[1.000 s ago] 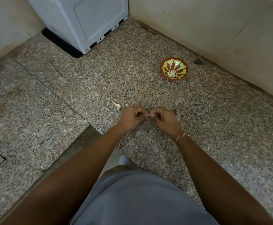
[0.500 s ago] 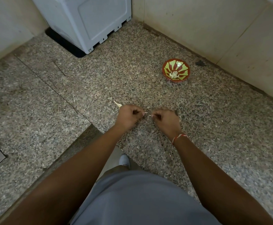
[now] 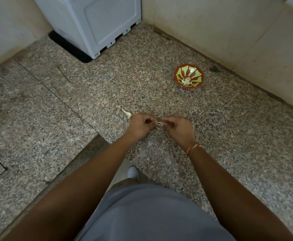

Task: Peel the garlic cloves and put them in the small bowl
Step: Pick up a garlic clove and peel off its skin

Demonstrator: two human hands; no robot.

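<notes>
Speckled granite counter (image 3: 159, 94) runs into a corner of pale wall tiles, with a white appliance (image 3: 93, 23) standing at the back. Small bowl (image 3: 188, 76), red with a green pattern, sits well apart from the hands, towards the right wall; pale peeled pieces lie in its bottom. A scrap of garlic skin (image 3: 127, 113) lies on the counter just beside the left hand.

Both hands meet low over the counter at the near edge. Left hand (image 3: 139, 125) is curled, thumb and forefinger pinching a garlic clove (image 3: 158, 124). Right hand (image 3: 178, 126) is likewise curled, its fingertips nipping the other end of the same clove. The clove is largely hidden between the fingertips; how much skin remains cannot be told.

Judgement: peeling is in progress. To do it well, the left hand should hold the clove steady while the right lifts the skin at the tip and draws it away in strips, without crushing the flesh.

Both forearms reach forward and converge, wrists roughly level, knuckles uppermost. A red-and-white thread (image 3: 193, 149) circles the right wrist.
</notes>
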